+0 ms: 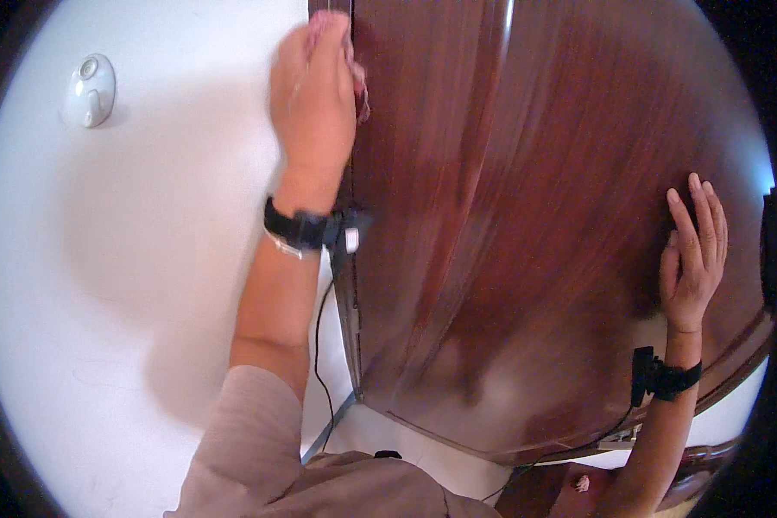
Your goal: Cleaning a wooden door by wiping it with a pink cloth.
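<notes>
Fingers of the left hand (312, 91) are curling into a loose fist at the left edge of the dark wooden door (527, 216), gripping what looks like a bit of pale pinkish cloth (361, 86) that is poking out by the knuckles; it is blurred, so I cannot tell more about it. Across the panel, the right hand (692, 259) is lying flat and released, its fingers (704, 211) stretching upward and pressing against the wood near the right edge. Filling most of the view from the upper middle to the lower right, the door is showing a glossy reddish-brown face with long vertical grain and a soft sheen running down it. Its left edge is running down beside the left forearm, meeting a narrow frame strip (349, 302), and its lower edge is curving across the bottom, where pale floor (423, 449) is showing beneath. Left of the door, a plain white wall (129, 302) is spreading wide, giving the left arm open room on that side. High on this wall, well apart from the hand, a small white round fitting (89, 89) is sitting. Black wrist straps (298, 226) are circling both wrists, and a thin dark cable (319, 345) is trailing down from the left one along the door edge. A beige sleeve (250, 449) is covering the left upper arm at the bottom.
</notes>
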A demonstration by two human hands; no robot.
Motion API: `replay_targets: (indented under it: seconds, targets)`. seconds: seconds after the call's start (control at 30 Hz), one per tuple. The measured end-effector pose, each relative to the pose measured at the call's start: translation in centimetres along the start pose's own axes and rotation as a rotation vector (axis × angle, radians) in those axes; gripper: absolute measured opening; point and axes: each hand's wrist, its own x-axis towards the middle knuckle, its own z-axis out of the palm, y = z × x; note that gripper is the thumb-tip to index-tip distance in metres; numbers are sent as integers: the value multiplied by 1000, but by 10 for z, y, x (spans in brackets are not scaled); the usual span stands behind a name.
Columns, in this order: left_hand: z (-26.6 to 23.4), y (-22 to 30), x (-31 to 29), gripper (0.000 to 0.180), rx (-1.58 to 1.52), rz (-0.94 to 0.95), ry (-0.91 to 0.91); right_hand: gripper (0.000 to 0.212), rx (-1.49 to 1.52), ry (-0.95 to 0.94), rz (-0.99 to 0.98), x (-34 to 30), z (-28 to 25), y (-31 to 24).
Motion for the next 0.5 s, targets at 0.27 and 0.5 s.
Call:
replay_targets:
  seconds: [0.27, 0.5]
  targets:
    - [-40, 21, -214, 37, -692, -623, -255, 41, 1, -16, -9, -6, 3, 9]
    - [-40, 19, -226, 39, -335, -456, -332, 42, 3, -44, -22, -10, 6, 19]
